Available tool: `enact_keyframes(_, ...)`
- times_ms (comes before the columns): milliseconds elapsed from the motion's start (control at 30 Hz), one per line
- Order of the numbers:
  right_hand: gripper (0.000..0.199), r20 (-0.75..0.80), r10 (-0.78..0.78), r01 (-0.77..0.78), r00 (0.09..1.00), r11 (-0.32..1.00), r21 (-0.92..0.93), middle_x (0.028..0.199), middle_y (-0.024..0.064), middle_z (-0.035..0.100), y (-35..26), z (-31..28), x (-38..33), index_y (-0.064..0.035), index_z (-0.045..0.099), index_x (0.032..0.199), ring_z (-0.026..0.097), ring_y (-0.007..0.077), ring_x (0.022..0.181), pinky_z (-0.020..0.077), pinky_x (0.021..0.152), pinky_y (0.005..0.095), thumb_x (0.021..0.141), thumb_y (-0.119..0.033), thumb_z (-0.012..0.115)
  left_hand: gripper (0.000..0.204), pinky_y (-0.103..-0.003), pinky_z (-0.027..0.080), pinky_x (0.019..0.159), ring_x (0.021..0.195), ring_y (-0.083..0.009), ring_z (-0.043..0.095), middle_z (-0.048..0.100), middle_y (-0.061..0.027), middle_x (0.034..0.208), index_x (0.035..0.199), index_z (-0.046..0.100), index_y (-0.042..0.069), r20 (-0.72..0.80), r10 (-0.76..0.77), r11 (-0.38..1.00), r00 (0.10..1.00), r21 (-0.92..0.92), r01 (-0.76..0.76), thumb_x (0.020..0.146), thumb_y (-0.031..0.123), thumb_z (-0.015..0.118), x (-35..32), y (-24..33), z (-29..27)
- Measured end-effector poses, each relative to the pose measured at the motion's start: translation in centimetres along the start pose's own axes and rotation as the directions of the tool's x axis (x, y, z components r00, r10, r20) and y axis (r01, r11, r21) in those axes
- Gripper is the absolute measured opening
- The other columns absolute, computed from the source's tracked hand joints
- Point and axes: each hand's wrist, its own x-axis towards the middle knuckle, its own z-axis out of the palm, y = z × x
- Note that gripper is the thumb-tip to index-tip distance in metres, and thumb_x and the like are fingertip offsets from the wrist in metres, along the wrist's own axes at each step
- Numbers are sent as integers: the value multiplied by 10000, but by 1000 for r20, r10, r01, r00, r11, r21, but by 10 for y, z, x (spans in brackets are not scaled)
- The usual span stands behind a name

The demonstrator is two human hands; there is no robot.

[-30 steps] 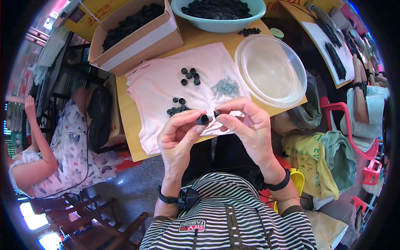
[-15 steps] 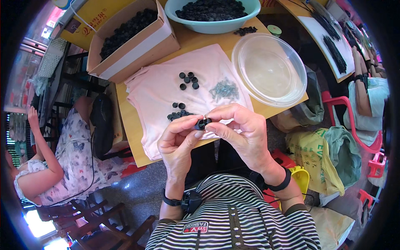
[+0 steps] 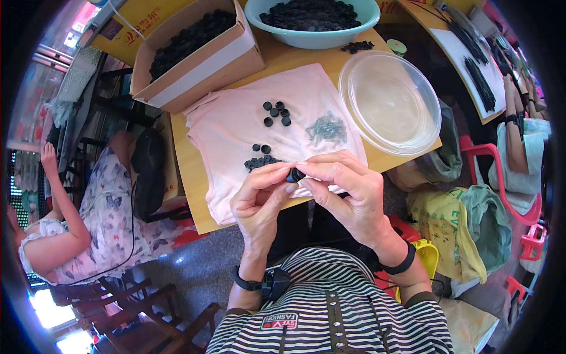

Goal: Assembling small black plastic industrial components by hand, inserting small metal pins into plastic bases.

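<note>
A small round black plastic cap (image 3: pixel 295 174) is pinched between both hands' fingers (image 3: pixel 277 177), apparently being assembled; steady alignment is needed next.

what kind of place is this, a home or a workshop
Probably a small hand-assembly workshop: a cardboard box and a teal bowl full of small black parts, and both hands pinching one black part.

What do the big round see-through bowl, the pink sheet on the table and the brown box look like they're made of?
The clear bowl looks like thin glossy plastic: it is transparent, with light glinting off its rim. The pink sheet seems to be soft matte cloth, since it wrinkles and folds at the edges. The brown box looks like plain cardboard, dull and stiff, with a pale band along one side.
</note>
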Motion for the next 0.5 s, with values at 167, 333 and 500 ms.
enact_keyframes(167, 264, 26, -82, 84, 996, 995, -61, 948, 101, 671, 6, 0, 0, -16, 676, 1009, 628, 223, 858, 507, 746, 300, 749, 15, 710, 290, -270, 531, 866, 1049, -194, 597, 592, -162, 1157, 1073, 639, -15, 3, -8, 1000, 1000, -15, 8, 814, -142, 611, 0, -3, -2)
enact_keyframes(333, 261, 36, -74, 76, 997, 994, -76, 961, 105, 669, 8, 1, -1, -15, 673, 1019, 627, 233, 882, 503, 768, 306, 762, 17, 695, 275, -270, 530, 867, 1038, -193, 602, 599, -162, 1148, 1061, 649, -16, -13, -26, 1000, 1000, -10, 26, 811, -130, 627, -2, -3, -2)
enact_keyframes(500, 192, 57, -33, 40, 998, 992, -117, 893, 96, 658, 7, 0, 1, -17, 677, 984, 627, 216, 819, 503, 731, 301, 794, 9, 684, 260, -265, 525, 866, 1025, -182, 604, 607, -151, 1133, 1039, 661, -14, -23, -65, 998, 998, -5, 65, 803, -122, 644, -3, -1, -3)
